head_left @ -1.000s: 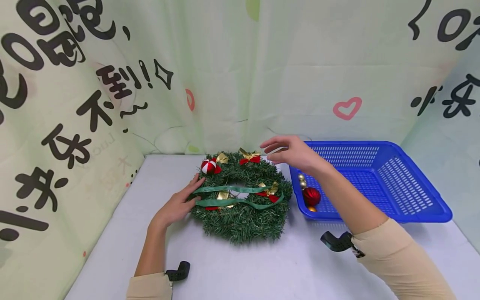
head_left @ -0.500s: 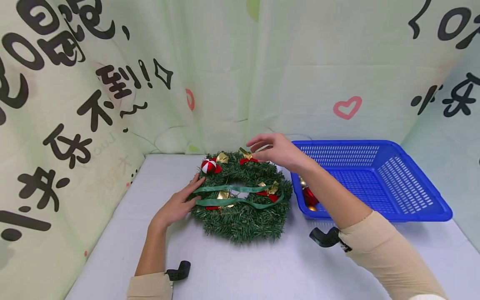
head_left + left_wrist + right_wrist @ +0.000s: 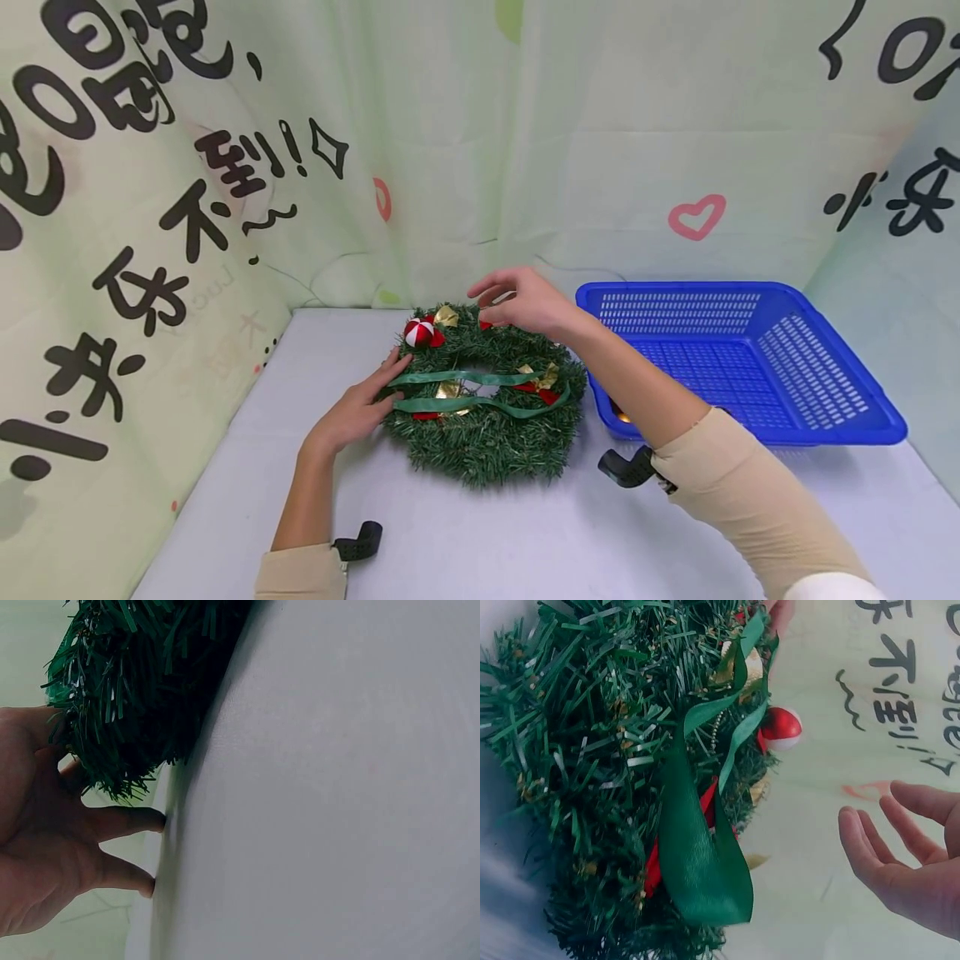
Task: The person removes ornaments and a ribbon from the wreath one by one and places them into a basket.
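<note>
A green wreath (image 3: 483,454) lies flat on the table, a loop of green ribbon (image 3: 442,406) running across its middle. My left hand (image 3: 356,407) rests at its left edge with the fingers spread. Two of those fingers (image 3: 124,874) reach down to the tabletop in the left wrist view. Over the back of the wreath hovers my right hand (image 3: 525,302), fingers loosely bent and holding nothing, partly hiding a red bow. A red-and-white ball (image 3: 417,333) sits at the back left of the wreath, beside a gold bow (image 3: 446,316). Another red-and-gold bow (image 3: 545,383) is on the right.
To the right stands a blue plastic basket (image 3: 892,421), its left side next to the wreath. My right forearm hides most of the ornaments in it, except a bit of a gold ball (image 3: 619,413). Printed curtains (image 3: 585,167) close off the back and sides.
My right hand has moved left from the basket's side of the wreath to above its back, covering the bow there. The left hand has stayed in place.
</note>
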The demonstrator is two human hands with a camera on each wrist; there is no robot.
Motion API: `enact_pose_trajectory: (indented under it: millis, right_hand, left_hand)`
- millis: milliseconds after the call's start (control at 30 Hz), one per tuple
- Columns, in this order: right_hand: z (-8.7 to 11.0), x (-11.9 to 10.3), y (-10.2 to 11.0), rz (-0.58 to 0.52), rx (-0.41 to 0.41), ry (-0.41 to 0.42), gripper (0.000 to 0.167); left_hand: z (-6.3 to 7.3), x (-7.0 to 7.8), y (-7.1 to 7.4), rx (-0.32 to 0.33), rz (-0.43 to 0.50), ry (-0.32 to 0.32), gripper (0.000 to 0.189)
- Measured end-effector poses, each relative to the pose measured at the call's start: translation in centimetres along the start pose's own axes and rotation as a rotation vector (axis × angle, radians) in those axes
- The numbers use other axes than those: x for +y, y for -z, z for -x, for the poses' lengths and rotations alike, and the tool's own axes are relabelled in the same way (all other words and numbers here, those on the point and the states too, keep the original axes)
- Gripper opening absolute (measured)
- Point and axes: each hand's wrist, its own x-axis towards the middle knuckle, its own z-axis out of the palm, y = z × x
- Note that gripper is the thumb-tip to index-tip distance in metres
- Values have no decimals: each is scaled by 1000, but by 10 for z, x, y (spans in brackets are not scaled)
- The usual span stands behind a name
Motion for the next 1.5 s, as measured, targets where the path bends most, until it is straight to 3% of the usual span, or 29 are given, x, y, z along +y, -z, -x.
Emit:
enact_pose_trajectory:
  millis: [967,1500]
  right_hand:
    - [-41,-9,-46,-109,-74,-97,35]
    - [-65,-3,-64,-21,-85,-93,39]
  left_hand:
    - [3,3,1,-5,-3,14,63]
    - [3,4,3,-8,-12,28,63]
